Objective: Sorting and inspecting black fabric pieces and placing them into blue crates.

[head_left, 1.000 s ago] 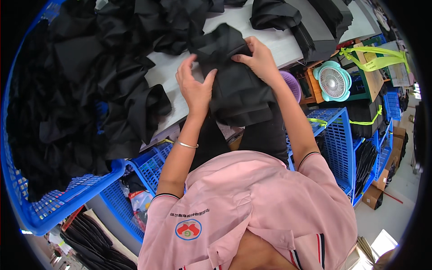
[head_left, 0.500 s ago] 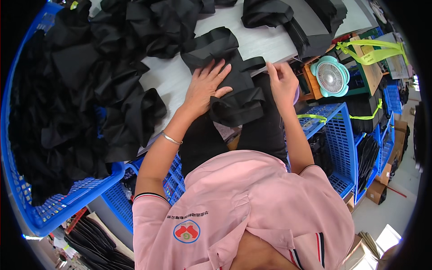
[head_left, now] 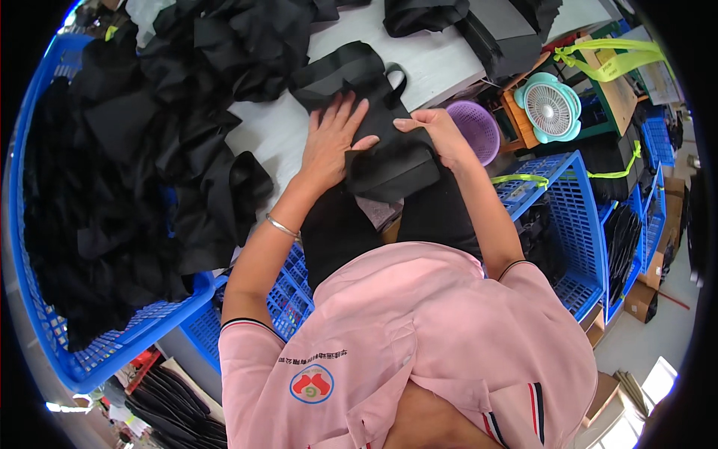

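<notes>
In the head view, a black cloth piece (head_left: 385, 131) lies between the two hands, its upper end on the pale worktop (head_left: 265, 131) and its lower, folded end over the person's dark-trousered thighs. The left hand (head_left: 335, 141) rests flat on its left part, fingers spread and gripping nothing, and covers some of the cloth. The right hand (head_left: 440, 135) pinches the right edge, thumb on top and fingers curled; its fingertips are partly hidden. A narrow black loop (head_left: 401, 84) sticks up just above that thumb.

To the left, a large heap of black cloth (head_left: 134, 179) fills a blue crate (head_left: 112, 364) and spreads onto the worktop, taking up most of the room beside the left arm. At the far edge of the view, a stack of dark flat pieces (head_left: 502, 41) stands on the worktop.

Just beyond the right wrist sits a purple basket (head_left: 479, 129), next to a turquoise fan (head_left: 548, 108) by a wooden stand (head_left: 519, 120). A yellow-green strap (head_left: 617, 66) hangs above the fan. A second blue crate (head_left: 572, 224) stands close to the right forearm, with a cardboard box (head_left: 641, 301) farther off on the floor.
</notes>
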### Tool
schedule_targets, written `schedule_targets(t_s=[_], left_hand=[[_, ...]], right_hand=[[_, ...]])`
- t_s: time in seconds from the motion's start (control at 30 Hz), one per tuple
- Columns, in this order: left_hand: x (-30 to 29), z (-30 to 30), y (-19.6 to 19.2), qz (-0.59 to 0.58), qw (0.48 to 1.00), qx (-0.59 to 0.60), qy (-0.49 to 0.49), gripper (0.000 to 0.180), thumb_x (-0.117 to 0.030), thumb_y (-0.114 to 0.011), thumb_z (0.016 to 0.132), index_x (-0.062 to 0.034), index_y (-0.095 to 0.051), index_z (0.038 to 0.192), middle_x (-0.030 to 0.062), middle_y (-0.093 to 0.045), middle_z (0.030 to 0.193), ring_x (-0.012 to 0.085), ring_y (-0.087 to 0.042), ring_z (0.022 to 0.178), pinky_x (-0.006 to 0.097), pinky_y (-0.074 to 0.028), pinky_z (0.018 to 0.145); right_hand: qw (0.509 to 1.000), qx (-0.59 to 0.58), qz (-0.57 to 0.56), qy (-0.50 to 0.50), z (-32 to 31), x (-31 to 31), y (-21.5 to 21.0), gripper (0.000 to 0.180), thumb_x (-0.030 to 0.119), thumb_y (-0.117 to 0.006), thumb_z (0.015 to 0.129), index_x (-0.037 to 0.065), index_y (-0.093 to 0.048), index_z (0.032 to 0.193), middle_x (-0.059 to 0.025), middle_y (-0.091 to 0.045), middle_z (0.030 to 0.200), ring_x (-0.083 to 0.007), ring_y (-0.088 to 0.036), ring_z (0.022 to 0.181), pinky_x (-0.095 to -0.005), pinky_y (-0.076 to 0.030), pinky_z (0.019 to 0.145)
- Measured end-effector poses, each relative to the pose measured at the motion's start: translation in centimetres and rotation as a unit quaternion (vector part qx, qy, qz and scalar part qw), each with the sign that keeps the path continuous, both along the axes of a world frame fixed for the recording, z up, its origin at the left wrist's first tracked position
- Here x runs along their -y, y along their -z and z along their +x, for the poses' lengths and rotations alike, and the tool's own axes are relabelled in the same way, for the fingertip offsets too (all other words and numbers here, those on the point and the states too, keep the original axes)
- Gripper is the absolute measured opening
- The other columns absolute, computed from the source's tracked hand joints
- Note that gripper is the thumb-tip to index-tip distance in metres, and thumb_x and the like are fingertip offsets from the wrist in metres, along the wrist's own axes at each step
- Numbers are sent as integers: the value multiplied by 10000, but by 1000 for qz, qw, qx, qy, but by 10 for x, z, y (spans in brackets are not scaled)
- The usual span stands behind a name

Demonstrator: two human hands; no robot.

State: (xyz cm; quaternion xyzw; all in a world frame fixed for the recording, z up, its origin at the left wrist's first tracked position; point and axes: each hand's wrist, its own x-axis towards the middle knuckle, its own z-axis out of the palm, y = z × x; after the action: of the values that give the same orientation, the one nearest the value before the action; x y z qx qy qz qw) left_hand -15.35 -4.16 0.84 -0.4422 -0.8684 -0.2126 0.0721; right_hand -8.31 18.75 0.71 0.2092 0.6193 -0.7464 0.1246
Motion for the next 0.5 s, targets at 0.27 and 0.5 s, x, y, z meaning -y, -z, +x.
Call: schedule_targets(t_s=[0.27,0.5], left_hand=[[-26,-12,7,55,994,56,81,525,-247,-574,987,-80,-438,1465,144,-432,1522,332,-396,1409,473,-326,1147],[-26,-23,7,-51,997,-26,46,667,-527,-451,995,-123,-380,1521,87,-395,1561,282,-325,1459,447,-235,1197]], right_hand=[[968,-198,34,151,25,11,16,230,223,-655,969,24,-681,1083,15,-646,975,-43,-579,922,-208,-453,814],[944,-251,211,-37,32,-4,-16,364,154,-753,842,71,-680,1189,-9,-494,1074,-107,-512,863,-228,-429,796]])
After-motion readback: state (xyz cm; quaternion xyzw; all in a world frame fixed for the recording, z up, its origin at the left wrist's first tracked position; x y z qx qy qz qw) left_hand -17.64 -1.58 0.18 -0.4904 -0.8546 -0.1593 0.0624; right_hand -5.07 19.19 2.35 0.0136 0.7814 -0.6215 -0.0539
